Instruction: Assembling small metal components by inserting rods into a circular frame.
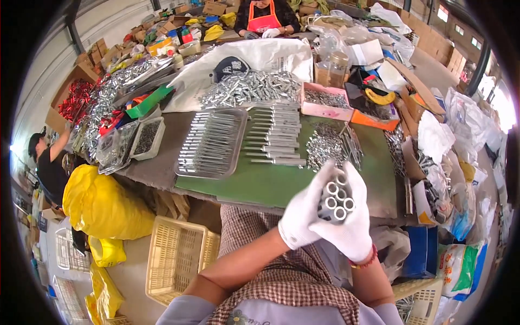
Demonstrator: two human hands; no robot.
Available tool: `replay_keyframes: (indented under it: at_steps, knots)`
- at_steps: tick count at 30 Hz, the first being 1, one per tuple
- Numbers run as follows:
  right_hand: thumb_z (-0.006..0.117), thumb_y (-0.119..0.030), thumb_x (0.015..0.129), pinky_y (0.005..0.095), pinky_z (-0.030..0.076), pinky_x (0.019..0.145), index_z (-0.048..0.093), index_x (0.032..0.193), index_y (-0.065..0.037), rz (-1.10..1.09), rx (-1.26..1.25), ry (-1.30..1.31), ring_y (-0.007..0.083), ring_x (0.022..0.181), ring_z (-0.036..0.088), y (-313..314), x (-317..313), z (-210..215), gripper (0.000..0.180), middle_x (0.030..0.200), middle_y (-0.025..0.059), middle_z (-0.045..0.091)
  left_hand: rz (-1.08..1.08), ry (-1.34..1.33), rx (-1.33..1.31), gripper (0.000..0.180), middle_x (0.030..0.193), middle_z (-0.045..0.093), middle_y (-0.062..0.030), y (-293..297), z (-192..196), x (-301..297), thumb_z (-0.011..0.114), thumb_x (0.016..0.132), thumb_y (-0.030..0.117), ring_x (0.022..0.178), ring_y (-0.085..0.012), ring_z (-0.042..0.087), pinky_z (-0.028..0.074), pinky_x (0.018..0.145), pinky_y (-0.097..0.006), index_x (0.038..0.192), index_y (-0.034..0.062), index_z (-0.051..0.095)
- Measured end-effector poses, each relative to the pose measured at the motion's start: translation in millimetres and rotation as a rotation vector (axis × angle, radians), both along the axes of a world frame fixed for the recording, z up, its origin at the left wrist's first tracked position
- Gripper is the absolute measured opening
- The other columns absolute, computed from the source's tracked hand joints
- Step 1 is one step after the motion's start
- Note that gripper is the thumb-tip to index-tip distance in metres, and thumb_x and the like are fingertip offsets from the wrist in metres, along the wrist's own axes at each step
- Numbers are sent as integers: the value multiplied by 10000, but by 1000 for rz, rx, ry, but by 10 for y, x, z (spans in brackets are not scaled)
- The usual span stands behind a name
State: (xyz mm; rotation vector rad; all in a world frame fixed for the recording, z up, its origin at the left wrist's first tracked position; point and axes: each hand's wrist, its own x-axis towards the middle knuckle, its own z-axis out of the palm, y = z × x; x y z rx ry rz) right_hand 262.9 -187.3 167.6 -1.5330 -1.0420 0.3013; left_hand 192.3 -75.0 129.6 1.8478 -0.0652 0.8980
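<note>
White-gloved left hand (304, 215) and right hand (355, 227) cupped closed around pale tubes (337, 201), near green mat (249, 188), crowded worktable (145, 172), yellow sack (103, 203) alongside, plastic crate (176, 262) on workshop floor (134, 279)

From your head, the left fisheye looks down and forward, with your left hand (304, 212) and right hand (353, 236) close, between 4 and 5 o'clock, and a co-worker (264, 21) far off at 12.
</note>
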Motion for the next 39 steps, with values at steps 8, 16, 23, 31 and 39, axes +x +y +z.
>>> replay_keyframes:
  at_steps: [8,16,23,31,39]
  knots:
    - [807,-57,595,338,507,888,358,1406,-13,-134,128,-74,210,1003,589,946,188,-323,927,1165,118,529,196,74,177,1009,1220,551,-219,752,-356,98,785,677,148,1034,-365,606,511,853,-381,1474,-18,189]
    - [683,62,683,300,481,896,315,1416,-13,-255,309,406,180,1031,559,1095,49,-421,823,1180,106,494,279,367,181,1007,961,648,-177,775,-490,-30,788,681,210,757,-342,659,539,655,-410,1487,42,208]
    - [889,-261,538,436,379,1040,456,1343,-58,339,211,154,310,1230,498,955,304,-30,937,1367,173,470,39,131,-497,743,1196,525,-100,855,-991,-508,676,771,-1,1055,-184,564,490,912,-326,1401,73,289]
    - [713,-121,670,414,469,679,663,700,-101,-8,-252,-928,301,755,585,1357,900,-377,61,736,65,615,-302,-334,-1820,331,864,576,-42,883,-759,-872,380,1000,437,750,-163,530,483,648,-327,1106,148,502]
    - [694,-131,671,416,445,629,631,641,-101,79,-299,-1013,298,668,561,1576,705,-477,76,645,74,590,263,-7,-506,332,911,530,10,999,-876,-880,617,881,210,753,-99,543,488,625,-266,1139,35,504]
